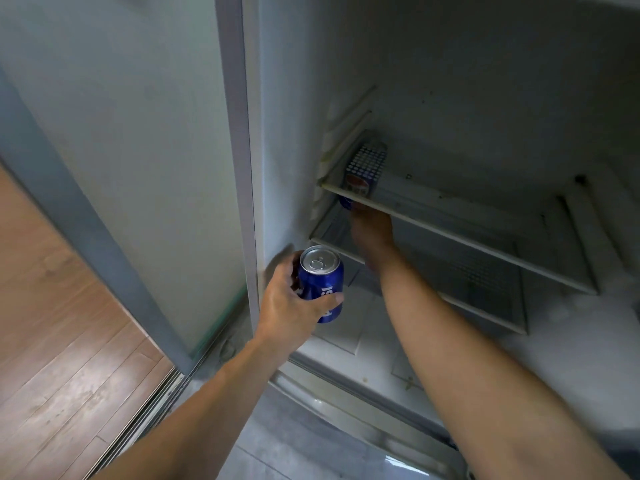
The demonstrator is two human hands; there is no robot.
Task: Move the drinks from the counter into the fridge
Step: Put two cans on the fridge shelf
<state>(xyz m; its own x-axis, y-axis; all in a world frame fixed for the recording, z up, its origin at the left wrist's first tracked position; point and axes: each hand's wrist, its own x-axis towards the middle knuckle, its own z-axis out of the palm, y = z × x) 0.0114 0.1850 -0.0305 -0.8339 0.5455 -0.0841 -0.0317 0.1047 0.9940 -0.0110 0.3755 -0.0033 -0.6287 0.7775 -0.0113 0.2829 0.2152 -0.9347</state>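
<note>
My left hand [294, 303] grips a blue drink can [322, 282] upright, just outside the fridge's lower left edge. My right hand [372, 233] reaches into the fridge under the upper glass shelf [460, 233]. Its fingers close on the lower end of a second blue can [365, 169], which tilts and shows mostly through the glass at the shelf's left end. The fingertips are blurred and partly hidden by the shelf's front rim.
A lower glass shelf [485, 306] lies beneath the hand. The white fridge wall [287, 133] stands on the left, and frost [588, 323] lies at the right. The fridge door frame [235, 133] and a wood floor [62, 341] are further left.
</note>
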